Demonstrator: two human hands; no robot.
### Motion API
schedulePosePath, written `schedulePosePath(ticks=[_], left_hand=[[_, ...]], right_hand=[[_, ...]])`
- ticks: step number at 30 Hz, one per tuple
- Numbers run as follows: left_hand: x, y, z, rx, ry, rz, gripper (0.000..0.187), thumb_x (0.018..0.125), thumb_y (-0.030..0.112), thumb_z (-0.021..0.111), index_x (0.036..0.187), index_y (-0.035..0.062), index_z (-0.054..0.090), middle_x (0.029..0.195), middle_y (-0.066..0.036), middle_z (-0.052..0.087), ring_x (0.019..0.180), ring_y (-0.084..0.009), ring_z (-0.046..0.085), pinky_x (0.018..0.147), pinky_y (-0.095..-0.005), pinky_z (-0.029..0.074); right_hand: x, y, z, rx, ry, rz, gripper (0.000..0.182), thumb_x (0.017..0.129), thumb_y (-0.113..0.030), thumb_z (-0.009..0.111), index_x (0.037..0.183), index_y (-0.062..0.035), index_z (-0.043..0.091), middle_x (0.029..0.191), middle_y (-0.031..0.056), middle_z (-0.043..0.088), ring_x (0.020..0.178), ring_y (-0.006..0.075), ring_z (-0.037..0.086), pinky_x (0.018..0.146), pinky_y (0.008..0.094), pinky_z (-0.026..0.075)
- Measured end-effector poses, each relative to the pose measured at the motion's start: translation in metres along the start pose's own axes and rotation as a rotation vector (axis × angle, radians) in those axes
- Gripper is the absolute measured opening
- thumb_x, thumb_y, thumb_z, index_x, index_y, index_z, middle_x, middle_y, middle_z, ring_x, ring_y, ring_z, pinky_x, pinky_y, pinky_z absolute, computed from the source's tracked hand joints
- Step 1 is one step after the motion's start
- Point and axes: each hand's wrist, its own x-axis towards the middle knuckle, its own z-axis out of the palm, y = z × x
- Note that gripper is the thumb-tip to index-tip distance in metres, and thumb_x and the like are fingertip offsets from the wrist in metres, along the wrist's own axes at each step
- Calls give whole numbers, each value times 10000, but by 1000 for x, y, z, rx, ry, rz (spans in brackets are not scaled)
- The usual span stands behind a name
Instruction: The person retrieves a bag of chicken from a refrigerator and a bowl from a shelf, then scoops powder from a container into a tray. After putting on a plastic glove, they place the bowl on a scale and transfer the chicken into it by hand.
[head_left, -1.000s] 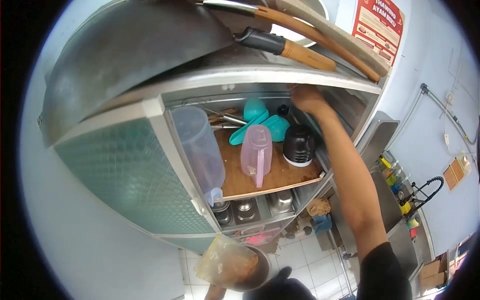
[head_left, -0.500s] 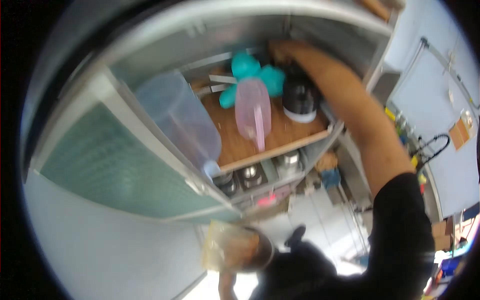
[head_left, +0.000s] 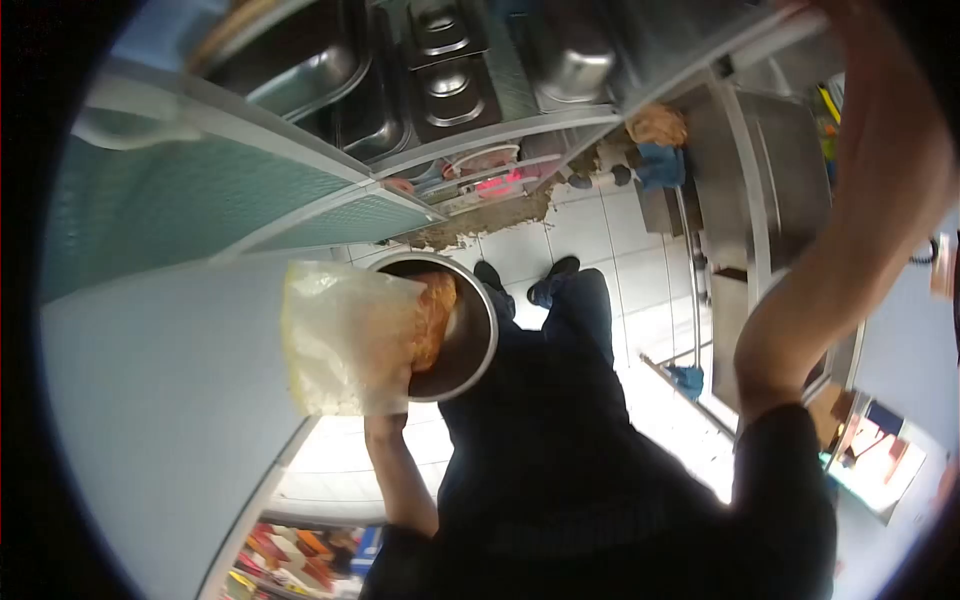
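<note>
A round metal pot (head_left: 485, 345) is held against the left side of my body. My left hand (head_left: 386, 422) is at the pot's near left side, its fingers mostly covered by a cloudy plastic bag (head_left: 335, 340). The hand's blurred shape shows faintly through the bag. Inside the pot lies an orange-brown piece of food (head_left: 434, 318), partly under the bag. My right arm stretches up past the cabinet's right edge, and the hand itself is cut off by the top of the view.
Open cabinet doors with green panels (head_left: 200, 200) stand at left. Metal containers (head_left: 450, 95) fill the shelf above. A steel counter (head_left: 790, 160) is at right, with a blue cloth (head_left: 660, 165) beside it. White floor tiles (head_left: 635, 235) surround my shoes (head_left: 553, 280).
The view has tilted down from the upper shelf with the pink jug to the lower shelf and floor. My right hand has left the dark jug's area and gone out at the top.
</note>
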Motion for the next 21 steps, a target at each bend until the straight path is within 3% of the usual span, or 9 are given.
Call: schedulePosePath(ticks=[1, 2, 3, 5, 11, 13, 17, 19, 21], left_hand=[[-2, -9, 2, -4, -6, 35, 515, 851, -56, 608, 1341, 36, 479, 1305, -105, 532, 1206, -244, 509, 1039, -387, 418], [-4, -17, 4, -41, 32, 23, 508, 852, -11, 648, 1331, 35, 484, 1265, -83, 541, 1174, -209, 509, 1022, -361, 423], [0, -26, 6, -84, 60, 17, 508, 853, 34, 688, 1320, 34, 489, 1226, -61, 550, 1142, -175, 508, 1006, -335, 428], [-1, -43, 8, 127, 101, 54, 568, 808, 32, 738, 1317, 29, 487, 1240, -70, 549, 1168, -181, 497, 998, -349, 447], [-21, -55, 13, 28, 140, -41, 568, 808, 28, 734, 1318, 29, 487, 1247, -73, 548, 1168, -186, 502, 997, -352, 450], [-22, -57, 14, 19, 136, -56, 568, 807, 26, 733, 1319, 30, 487, 1249, -74, 548, 1167, -188, 504, 996, -353, 451], [-26, -66, 14, 5, 138, -71, 568, 807, 23, 730, 1320, 30, 486, 1253, -77, 547, 1167, -192, 507, 995, -355, 453], [-28, -71, 14, -3, 140, -73, 567, 807, 21, 729, 1320, 30, 486, 1255, -78, 547, 1167, -194, 509, 995, -356, 453], [-33, -75, 12, -13, 150, -80, 567, 807, 20, 728, 1321, 31, 486, 1258, -79, 547, 1167, -195, 510, 994, -358, 454]], right_hand=[[-13, 21, 15, 330, -119, -404, 271, 919, -74, 440, 979, 68, 663, 970, 162, 694, 847, 182, 655, 793, 312, 519], [-42, 9, 47, 889, -254, -97, 203, 861, 15, 508, 985, 65, 661, 948, 139, 696, 847, 167, 655, 767, 298, 532], [-58, 8, 82, 900, -259, 19, 194, 795, 45, 584, 954, 15, 690, 848, 65, 691, 759, 115, 638, 681, 231, 502], [-72, 12, 129, 850, -300, 75, 193, 797, 34, 618, 981, 26, 676, 870, 83, 690, 787, 107, 636, 698, 234, 506], [3, -7, 187, 505, 168, -159, 172, 756, 37, 711, 921, 10, 672, 954, 146, 692, 822, 181, 656, 714, 277, 525], [36, -6, 192, 311, 15, -417, 243, 860, -64, 553, 1080, 1, 635, 1103, 198, 640, 1048, 340, 599, 940, 392, 456], [90, 20, 252, 113, 223, -807, 351, 873, -162, 596, 1199, -34, 584, 1200, 188, 597, 1138, 363, 544, 976, 441, 429], [107, 20, 264, -17, 316, -820, 430, 870, -250, 610, 1242, -39, 564, 1270, 194, 565, 1197, 367, 511, 1030, 453, 390], [102, 8, 262, -287, 12, -490, 502, 927, -358, 507, 1346, -80, 502, 1409, 201, 464, 1305, 354, 432, 1118, 448, 299]])
